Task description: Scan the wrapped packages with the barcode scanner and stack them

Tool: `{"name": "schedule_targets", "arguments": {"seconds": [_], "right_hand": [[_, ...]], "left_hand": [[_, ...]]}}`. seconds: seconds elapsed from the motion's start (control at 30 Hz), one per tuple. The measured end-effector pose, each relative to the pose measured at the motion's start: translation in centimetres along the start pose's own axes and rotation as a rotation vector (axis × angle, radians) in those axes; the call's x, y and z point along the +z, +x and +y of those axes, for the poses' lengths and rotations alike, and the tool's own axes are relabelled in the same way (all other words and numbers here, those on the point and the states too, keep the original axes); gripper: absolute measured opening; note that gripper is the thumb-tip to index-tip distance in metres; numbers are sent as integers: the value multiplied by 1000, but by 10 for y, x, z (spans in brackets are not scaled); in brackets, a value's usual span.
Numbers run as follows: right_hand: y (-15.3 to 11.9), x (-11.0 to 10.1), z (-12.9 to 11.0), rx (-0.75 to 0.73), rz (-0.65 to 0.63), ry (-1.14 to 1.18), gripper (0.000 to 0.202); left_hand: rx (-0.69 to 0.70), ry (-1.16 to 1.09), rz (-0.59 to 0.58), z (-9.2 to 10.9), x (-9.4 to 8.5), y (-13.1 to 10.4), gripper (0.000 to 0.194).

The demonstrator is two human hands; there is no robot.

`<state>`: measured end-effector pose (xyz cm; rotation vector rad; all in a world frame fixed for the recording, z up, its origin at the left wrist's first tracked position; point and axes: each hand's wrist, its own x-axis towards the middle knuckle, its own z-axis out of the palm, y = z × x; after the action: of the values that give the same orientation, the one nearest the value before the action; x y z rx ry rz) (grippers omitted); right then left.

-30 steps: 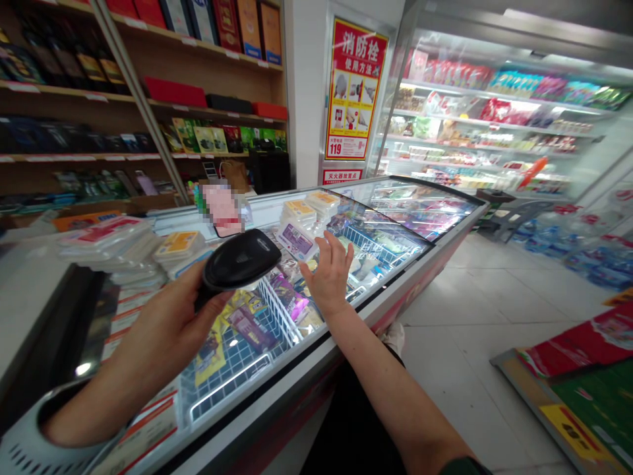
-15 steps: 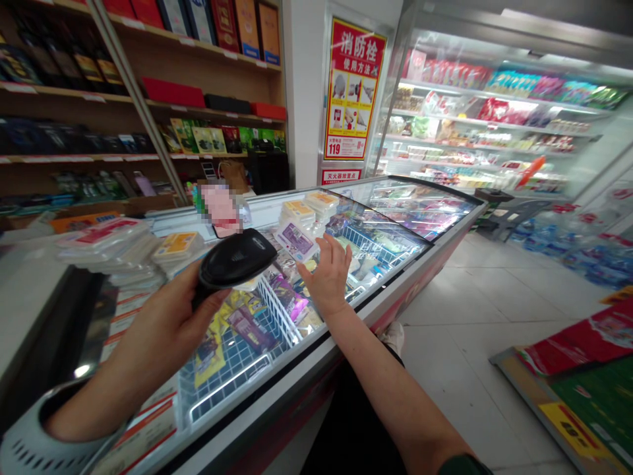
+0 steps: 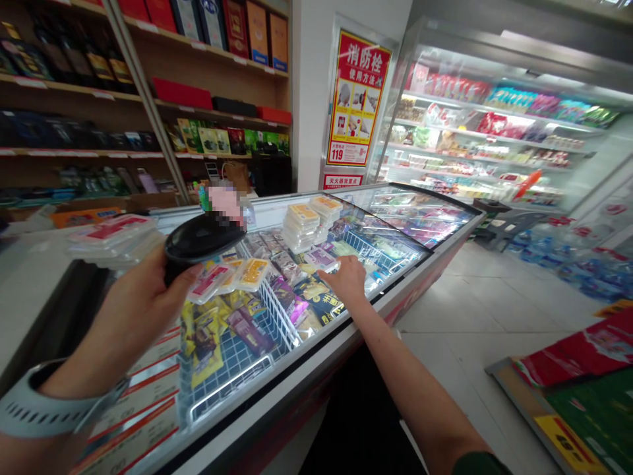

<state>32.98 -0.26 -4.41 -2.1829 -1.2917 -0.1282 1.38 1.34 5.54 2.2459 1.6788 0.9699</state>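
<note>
My left hand (image 3: 143, 274) is wrapped round the handle of a black handheld barcode scanner (image 3: 205, 236), raised above the glass-topped freezer (image 3: 301, 359). Over the glass, my right hand (image 3: 347, 280) has thumb and fingers at the edge of a flat clear pack with a purple label (image 3: 318, 257); the exact grip is partly hidden. Beside that pack stands a stack of yellow-labelled packs (image 3: 302, 224). Under the scanner lie a pink-labelled pack (image 3: 210, 280) and a yellow-labelled pack (image 3: 253, 274). Another pile, topped by a red-labelled pack (image 3: 116, 227), sits at left.
Wire baskets (image 3: 277, 310) with wrapped frozen goods show through the glass. Price tags (image 3: 143, 409) line its near left part. Shelves (image 3: 222, 53) rise behind, with a lit chiller (image 3: 494, 119) at back right. A display stand (image 3: 568, 402) is on the right floor.
The scanner has moved left and its head has turned. My right hand has shifted right and slightly down, and the purple-labelled pack has gone from tilted up to nearly flat.
</note>
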Motion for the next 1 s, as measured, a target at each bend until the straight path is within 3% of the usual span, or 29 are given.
{"name": "schedule_targets", "arguments": {"seconds": [0.37,0.57,0.63,0.73,0.9,1.0], "right_hand": [[16,13,-12,-88,-125,-145,56],[3,8,-14,-84,-41,-144,62],[-4,8,-21,-150,-13,-100,58],[-12,13,-43,-300,-112,14,53],[-3,34,-88,-596,-396,115,87],[11,48,-106,-783,-501,117,92]], "left_hand": [[-49,16,32,3,-9,3,49],[-92,43,57,-6,-12,8,53],[-125,56,57,-8,-14,9,53],[-140,70,73,-9,-15,10,53],[-102,71,95,-15,-12,12,52],[-96,77,112,-20,-11,13,50]]}}
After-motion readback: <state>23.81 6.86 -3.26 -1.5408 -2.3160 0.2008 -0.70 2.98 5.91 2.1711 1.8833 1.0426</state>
